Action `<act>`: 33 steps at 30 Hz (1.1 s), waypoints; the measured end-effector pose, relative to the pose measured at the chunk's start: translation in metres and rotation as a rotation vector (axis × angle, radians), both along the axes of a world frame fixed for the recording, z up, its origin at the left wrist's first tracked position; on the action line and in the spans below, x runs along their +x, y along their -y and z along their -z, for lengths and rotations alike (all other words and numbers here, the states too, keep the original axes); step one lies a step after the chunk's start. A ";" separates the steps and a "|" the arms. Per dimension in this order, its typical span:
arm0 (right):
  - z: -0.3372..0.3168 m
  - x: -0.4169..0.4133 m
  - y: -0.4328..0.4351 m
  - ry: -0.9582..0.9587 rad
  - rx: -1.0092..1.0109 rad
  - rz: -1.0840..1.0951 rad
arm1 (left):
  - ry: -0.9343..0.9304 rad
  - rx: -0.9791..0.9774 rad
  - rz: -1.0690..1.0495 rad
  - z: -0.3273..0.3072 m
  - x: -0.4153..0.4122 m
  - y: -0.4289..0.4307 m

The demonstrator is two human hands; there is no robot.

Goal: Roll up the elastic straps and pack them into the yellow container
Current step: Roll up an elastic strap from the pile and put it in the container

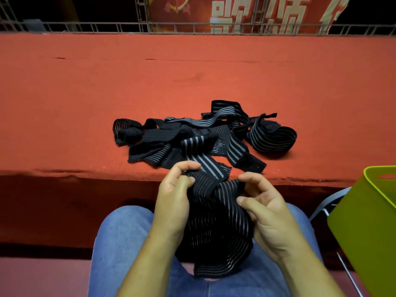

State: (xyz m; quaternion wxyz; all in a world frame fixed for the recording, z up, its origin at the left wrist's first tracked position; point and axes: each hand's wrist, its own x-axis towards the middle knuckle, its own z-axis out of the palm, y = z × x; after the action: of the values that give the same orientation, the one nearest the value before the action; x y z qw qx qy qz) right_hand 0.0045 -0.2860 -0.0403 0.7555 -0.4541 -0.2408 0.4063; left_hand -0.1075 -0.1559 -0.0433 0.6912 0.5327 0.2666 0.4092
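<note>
A black elastic strap (216,221) with thin pale stripes hangs over my lap, its lower part looped on my jeans. My left hand (173,196) pinches its upper left edge. My right hand (263,209) pinches the upper right edge between thumb and fingers. Beyond my hands, a tangled pile of several black striped straps (199,138) lies on the red-carpeted platform (85,103) near its front edge. The yellow-green container (368,228) stands at my right, partly cut off by the frame edge; its inside is not visible.
The platform's front edge (85,174) drops off just in front of my knees. A metal chair frame (334,213) sits under the container. A metal railing (107,27) and a red banner (235,13) stand at the far side.
</note>
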 end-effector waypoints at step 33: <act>0.009 -0.002 -0.008 0.433 -0.071 0.175 | -0.152 0.245 0.101 0.000 -0.008 0.002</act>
State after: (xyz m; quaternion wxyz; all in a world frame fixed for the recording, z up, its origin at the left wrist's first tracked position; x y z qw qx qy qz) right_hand 0.0029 -0.2784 -0.0494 0.7023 -0.5760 -0.3423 0.2405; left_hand -0.1157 -0.1576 -0.0435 0.6184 0.6552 0.2390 0.3621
